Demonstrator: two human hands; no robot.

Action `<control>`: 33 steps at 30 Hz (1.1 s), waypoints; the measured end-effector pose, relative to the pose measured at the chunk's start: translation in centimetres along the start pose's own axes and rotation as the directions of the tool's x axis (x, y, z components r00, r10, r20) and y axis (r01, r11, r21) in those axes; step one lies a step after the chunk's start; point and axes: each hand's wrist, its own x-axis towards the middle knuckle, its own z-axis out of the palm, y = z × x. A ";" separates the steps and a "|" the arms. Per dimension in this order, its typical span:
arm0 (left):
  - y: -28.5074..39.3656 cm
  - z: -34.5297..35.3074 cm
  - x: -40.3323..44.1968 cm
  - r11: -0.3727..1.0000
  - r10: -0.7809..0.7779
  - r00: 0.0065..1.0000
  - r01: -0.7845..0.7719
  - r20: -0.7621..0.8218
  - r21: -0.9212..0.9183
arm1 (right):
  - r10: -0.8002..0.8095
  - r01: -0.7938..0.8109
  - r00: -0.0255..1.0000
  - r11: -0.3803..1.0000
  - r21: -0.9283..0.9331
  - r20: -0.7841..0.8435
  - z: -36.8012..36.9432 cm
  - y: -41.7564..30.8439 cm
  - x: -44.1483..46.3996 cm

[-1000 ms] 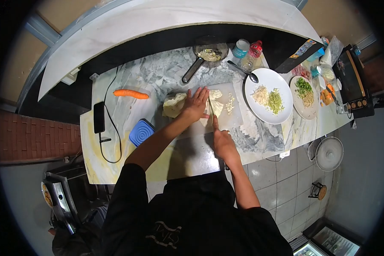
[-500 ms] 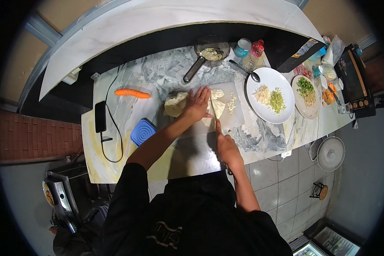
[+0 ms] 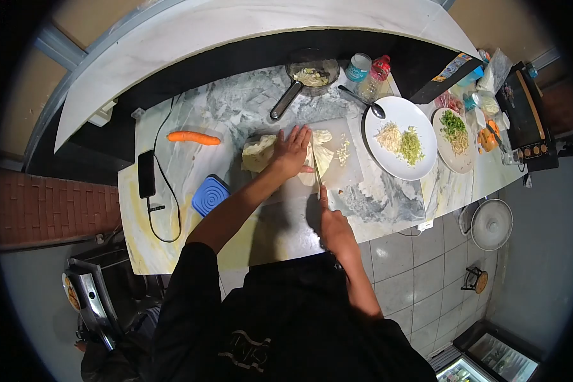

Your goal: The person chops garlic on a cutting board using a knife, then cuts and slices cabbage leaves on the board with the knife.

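My left hand (image 3: 291, 155) lies flat on pale cabbage, its fingers stretched out. A larger cabbage piece (image 3: 258, 154) sits just left of that hand, and loose cabbage leaves (image 3: 323, 155) show to its right. In my right hand (image 3: 337, 232) is a knife (image 3: 318, 169), its blade pointing away from me and lying against the leaves close to my left fingers. Beneath all this is a whitish cutting board (image 3: 353, 170), with small chopped bits (image 3: 343, 153) on its right side.
Right of the board stands a white plate (image 3: 396, 167) with two shredded heaps and a spoon (image 3: 378, 111) at its rim; a smaller plate (image 3: 462, 167) is beyond. Behind are a strainer (image 3: 290, 99) and jar (image 3: 358, 67). Leftward lie a carrot (image 3: 194, 137), blue lid (image 3: 211, 195) and phone (image 3: 146, 175).
My right hand has drawn the knife slightly toward my body. The left hand stays on the cabbage. The whole view has shifted a little.
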 end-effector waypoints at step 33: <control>-0.4 -0.6 -0.4 0.998 0.057 0.998 -0.057 0.019 0.034 | -0.011 0.018 0.999 0.976 0.216 -0.033 0.0 -1.2 -0.5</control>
